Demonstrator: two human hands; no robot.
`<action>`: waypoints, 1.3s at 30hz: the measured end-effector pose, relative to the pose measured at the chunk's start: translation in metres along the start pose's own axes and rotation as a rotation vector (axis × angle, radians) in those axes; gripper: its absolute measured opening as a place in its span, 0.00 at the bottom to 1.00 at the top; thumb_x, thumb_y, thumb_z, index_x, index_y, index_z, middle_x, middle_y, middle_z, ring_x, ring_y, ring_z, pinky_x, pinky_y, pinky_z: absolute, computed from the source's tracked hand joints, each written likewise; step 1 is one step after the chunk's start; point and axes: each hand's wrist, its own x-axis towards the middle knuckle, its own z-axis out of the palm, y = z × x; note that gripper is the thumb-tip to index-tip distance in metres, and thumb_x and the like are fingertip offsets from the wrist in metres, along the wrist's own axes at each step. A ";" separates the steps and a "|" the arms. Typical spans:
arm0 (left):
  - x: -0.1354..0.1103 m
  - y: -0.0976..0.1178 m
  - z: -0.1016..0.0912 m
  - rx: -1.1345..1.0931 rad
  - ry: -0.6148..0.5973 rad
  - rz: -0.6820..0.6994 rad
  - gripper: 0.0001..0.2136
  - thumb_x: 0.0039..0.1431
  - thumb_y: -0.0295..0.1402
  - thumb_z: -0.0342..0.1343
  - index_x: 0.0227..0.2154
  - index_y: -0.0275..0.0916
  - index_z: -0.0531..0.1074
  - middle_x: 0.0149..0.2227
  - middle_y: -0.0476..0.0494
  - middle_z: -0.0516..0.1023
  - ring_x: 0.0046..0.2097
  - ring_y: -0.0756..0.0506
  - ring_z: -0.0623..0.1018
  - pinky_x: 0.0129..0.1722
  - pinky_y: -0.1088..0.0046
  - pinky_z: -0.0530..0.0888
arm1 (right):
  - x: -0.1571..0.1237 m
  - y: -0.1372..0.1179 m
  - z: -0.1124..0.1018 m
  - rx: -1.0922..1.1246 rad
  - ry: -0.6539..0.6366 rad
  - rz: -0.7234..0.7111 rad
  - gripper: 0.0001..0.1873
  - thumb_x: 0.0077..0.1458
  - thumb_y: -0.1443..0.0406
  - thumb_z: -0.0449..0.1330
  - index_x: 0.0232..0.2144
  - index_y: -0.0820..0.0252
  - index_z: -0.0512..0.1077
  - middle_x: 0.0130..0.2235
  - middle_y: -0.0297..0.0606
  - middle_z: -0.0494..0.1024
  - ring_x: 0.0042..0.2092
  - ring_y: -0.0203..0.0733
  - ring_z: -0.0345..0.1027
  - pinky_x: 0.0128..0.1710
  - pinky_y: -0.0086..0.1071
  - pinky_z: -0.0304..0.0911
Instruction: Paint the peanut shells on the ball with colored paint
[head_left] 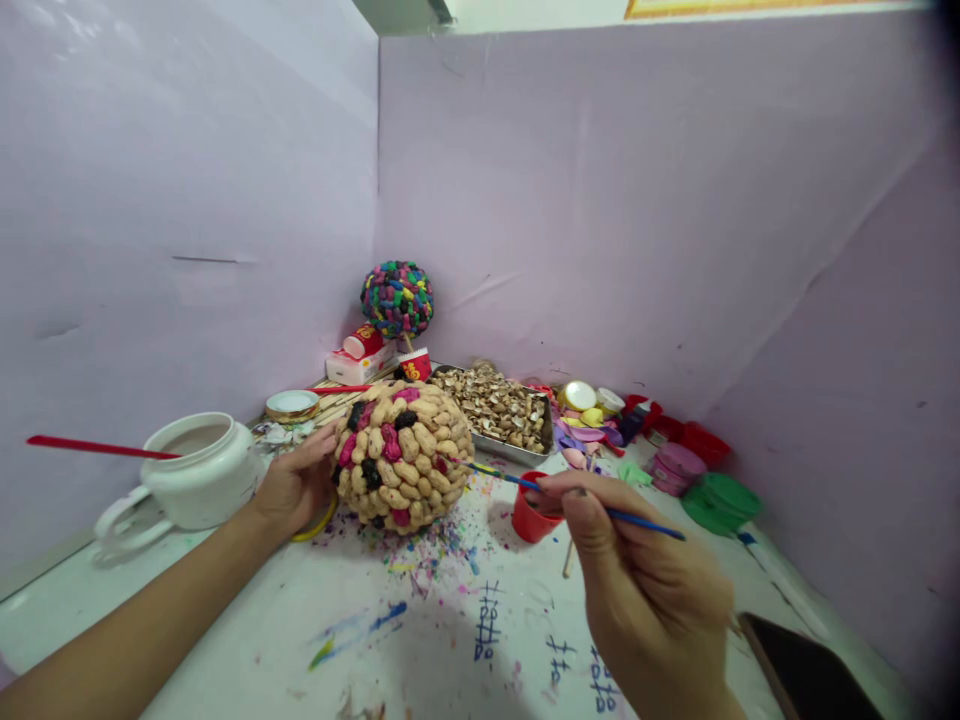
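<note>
Painting peanut ball (409, 465) w/ brush (499, 474)

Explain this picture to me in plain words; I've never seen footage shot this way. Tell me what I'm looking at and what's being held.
There is no machine here: these are one person's two bare hands. The single picture comes from a camera worn on the head, looking forward and down, so the person's left hand is on your left.

The left hand is against the side of a peanut ball, mostly tan with pink and black spots. The right hand holds a thin blue paintbrush, its tip at the ball.

On the paint-specked white table are a white mug, a red cup and a metal tray of shells. A multicoloured ball stands behind.
</note>
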 end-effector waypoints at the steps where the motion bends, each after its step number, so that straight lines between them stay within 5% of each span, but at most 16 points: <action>1: 0.000 0.000 0.000 0.003 -0.006 0.000 0.24 0.44 0.33 0.62 0.49 0.43 0.76 0.49 0.43 0.82 0.57 0.31 0.74 0.53 0.53 0.74 | -0.001 0.001 0.002 0.005 -0.008 -0.013 0.07 0.61 0.70 0.56 0.35 0.57 0.74 0.29 0.29 0.81 0.30 0.30 0.76 0.30 0.20 0.71; 17: -0.002 0.002 0.003 0.016 0.005 0.009 0.23 0.42 0.33 0.63 0.47 0.46 0.77 0.48 0.46 0.83 0.59 0.31 0.71 0.55 0.53 0.71 | 0.000 0.006 0.007 -0.018 -0.010 0.023 0.10 0.61 0.69 0.56 0.30 0.58 0.75 0.28 0.32 0.81 0.27 0.33 0.76 0.23 0.21 0.68; 39: 0.001 0.000 0.000 -0.006 0.017 0.012 0.28 0.44 0.33 0.63 0.52 0.46 0.73 0.50 0.47 0.82 0.59 0.30 0.72 0.54 0.52 0.73 | 0.000 0.003 0.008 0.035 0.004 -0.017 0.08 0.60 0.71 0.56 0.33 0.57 0.75 0.30 0.33 0.82 0.30 0.34 0.78 0.29 0.21 0.72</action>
